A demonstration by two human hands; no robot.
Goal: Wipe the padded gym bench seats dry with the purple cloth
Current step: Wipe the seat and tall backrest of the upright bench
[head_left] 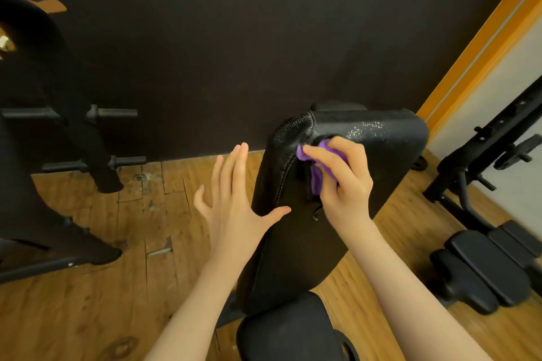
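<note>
A black padded bench backrest (pixel 378 173) rises at a slant in the middle of the view, with wet glints near its top edge. Below it lies the black seat pad (pixel 287 328). My right hand (pixel 343 182) grips the bunched purple cloth (pixel 318 176) and presses it against the upper left part of the backrest. My left hand (pixel 237 199) is spread with straight fingers beside the backrest's left edge, its thumb touching the pad. Most of the cloth is hidden under my right fingers.
A black weight-plate rack (pixel 96 155) with horizontal pegs stands at the left on the wooden floor (pixel 117 287). Another black bench frame with pads (pixel 487 267) sits at the right. A dark wall (pixel 234 53) is right behind the backrest.
</note>
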